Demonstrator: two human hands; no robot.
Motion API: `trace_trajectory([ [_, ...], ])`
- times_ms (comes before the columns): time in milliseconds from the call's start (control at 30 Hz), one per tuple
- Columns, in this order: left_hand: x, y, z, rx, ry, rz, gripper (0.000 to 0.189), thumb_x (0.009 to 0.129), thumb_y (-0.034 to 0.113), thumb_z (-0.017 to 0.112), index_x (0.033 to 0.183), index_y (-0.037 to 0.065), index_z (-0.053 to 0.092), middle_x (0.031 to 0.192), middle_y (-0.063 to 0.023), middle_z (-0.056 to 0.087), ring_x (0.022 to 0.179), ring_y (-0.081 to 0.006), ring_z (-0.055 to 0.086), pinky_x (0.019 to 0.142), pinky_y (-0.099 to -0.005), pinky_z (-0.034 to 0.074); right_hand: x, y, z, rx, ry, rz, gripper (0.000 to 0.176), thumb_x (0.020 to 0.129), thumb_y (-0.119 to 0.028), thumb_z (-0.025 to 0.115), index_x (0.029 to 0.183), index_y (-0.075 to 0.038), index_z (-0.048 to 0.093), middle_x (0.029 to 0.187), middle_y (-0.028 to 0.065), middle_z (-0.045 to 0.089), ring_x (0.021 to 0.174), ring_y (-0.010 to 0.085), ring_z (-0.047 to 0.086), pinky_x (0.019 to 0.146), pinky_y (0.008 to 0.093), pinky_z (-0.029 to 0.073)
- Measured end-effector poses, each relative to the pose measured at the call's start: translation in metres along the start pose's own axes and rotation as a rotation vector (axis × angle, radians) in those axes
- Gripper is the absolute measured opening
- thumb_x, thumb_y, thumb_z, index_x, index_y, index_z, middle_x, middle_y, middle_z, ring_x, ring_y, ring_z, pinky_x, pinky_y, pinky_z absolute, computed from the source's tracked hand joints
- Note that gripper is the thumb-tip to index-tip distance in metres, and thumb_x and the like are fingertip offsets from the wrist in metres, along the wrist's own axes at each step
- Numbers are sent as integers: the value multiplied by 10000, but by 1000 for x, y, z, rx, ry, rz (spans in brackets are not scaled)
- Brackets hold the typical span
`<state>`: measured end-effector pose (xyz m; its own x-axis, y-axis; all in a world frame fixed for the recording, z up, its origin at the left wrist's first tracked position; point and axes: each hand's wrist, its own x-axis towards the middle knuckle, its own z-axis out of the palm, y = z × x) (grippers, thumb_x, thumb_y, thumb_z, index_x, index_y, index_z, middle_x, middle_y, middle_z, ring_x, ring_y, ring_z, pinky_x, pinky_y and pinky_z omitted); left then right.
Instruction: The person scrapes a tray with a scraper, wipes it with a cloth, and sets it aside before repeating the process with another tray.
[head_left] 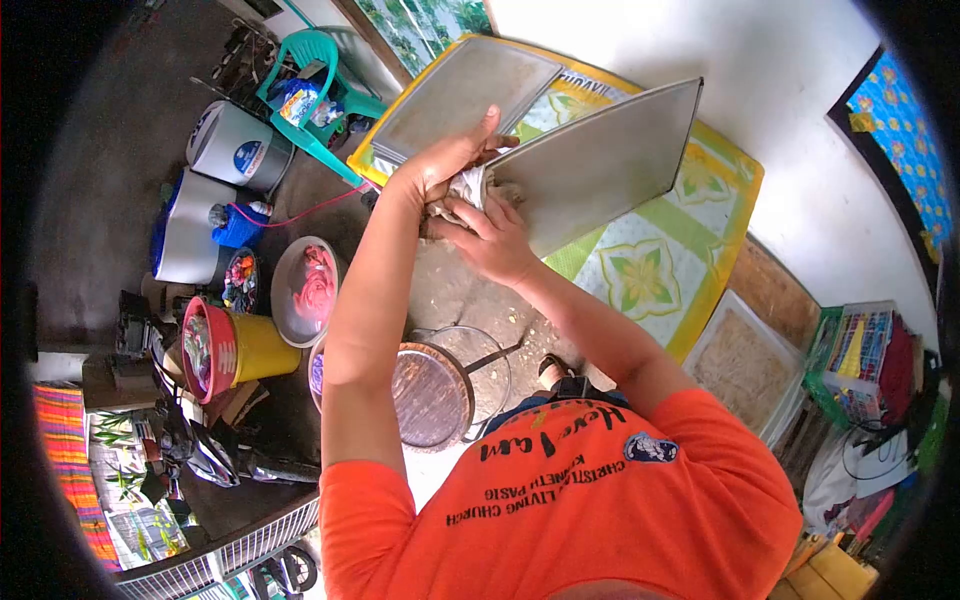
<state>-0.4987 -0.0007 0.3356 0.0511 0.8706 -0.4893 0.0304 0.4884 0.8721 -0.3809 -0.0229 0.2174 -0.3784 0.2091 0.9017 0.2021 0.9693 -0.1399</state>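
A flat grey rectangular panel (610,165) with a thin dark edge is held up, tilted, above the table. My left hand (448,165) is closed at its near left edge, thumb pointing up and some fingers hidden behind. A crumpled whitish cloth (468,188) is bunched at that same edge, between my two hands. My right hand (492,238) is closed on the cloth, just below my left hand. Another grey panel (465,95) lies flat on the table, to the left of the raised one.
A yellow-edged patterned tablecloth (640,275) covers the table. Behind my left arm stand a basin (290,330), a yellow bucket (265,348), washing machines (240,150) and a green chair (305,60). A round wooden stool (432,397) is near my legs; a wall rises at right.
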Motion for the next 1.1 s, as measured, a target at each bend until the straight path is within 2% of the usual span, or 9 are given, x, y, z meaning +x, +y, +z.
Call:
trace_trajectory([
  [233, 5, 2, -5, -17, -29, 5, 865, 873, 674, 326, 1307, -69, 416, 1277, -190, 493, 1053, -186, 540, 889, -293, 460, 6, -8, 5, -151, 57, 114, 248, 738, -312, 645, 969, -400, 663, 1166, -88, 495, 1006, 202, 426, 980, 496, 317],
  [333, 0, 6, -1, -38, 18, -5, 832, 883, 664, 303, 1263, -59, 463, 1107, -143, 599, 953, -162, 573, 857, -285, 483, 8, 0, 3, -197, 89, 84, 191, 764, -362, 620, 946, -403, 662, 1116, -73, 512, 984, 196, 447, 969, 506, 330],
  [400, -12, 14, 8, 57, 102, -35, 804, 883, 668, 300, 1167, -45, 539, 1005, -115, 627, 863, -164, 582, 802, -287, 487, 10, 12, -1, -234, 91, 118, 186, 775, -373, 611, 951, -399, 661, 1090, -59, 519, 976, 207, 455, 962, 527, 331],
  [467, 0, -1, -2, 5, 188, -49, 769, 891, 660, 310, 906, -33, 642, 769, -74, 626, 678, -179, 560, 657, -312, 473, 9, 36, -16, -273, 69, 197, 212, 773, -353, 609, 972, -405, 659, 1077, -40, 517, 960, 235, 452, 959, 543, 322],
  [567, -5, -2, 5, 641, 328, 325, 784, 902, 647, 307, 813, -53, 648, 716, -90, 619, 633, -196, 563, 593, -361, 449, 0, 87, -34, -465, 96, 265, 357, 744, -228, 612, 1057, -397, 642, 1098, 45, 493, 966, 279, 437, 948, 526, 311],
  [600, -21, 14, 21, 645, 284, 163, 703, 872, 624, 420, 947, -39, 642, 882, -216, 654, 828, -285, 632, 751, -405, 472, -4, 105, -41, -524, 82, 324, 395, 743, -204, 607, 1087, -397, 633, 1112, 64, 493, 966, 285, 440, 943, 518, 316],
  [700, -16, -2, 37, 1058, 537, 261, 594, 852, 561, 504, 821, -15, 645, 719, -233, 617, 727, -373, 619, 699, -447, 464, 0, 164, -64, -600, 131, 549, 426, 763, -154, 569, 1120, -379, 625, 1161, 120, 485, 1031, 328, 442, 939, 476, 343],
  [867, -17, -8, 45, 1125, 648, 314, 503, 848, 494, 534, 747, 7, 609, 669, -219, 592, 725, -411, 596, 671, -475, 460, 4, 266, -78, -525, 292, 922, 403, 802, -203, 520, 1186, -305, 586, 1196, 163, 464, 1068, 365, 446, 888, 497, 393],
  [1100, -7, -14, 35, 1128, 706, 357, 492, 851, 482, 540, 745, 6, 609, 645, -236, 570, 694, -420, 581, 635, -478, 447, -30, 270, -58, -338, 294, 1180, 422, 836, -255, 481, 1251, -197, 532, 1270, 221, 414, 1150, 406, 424, 893, 518, 397],
])
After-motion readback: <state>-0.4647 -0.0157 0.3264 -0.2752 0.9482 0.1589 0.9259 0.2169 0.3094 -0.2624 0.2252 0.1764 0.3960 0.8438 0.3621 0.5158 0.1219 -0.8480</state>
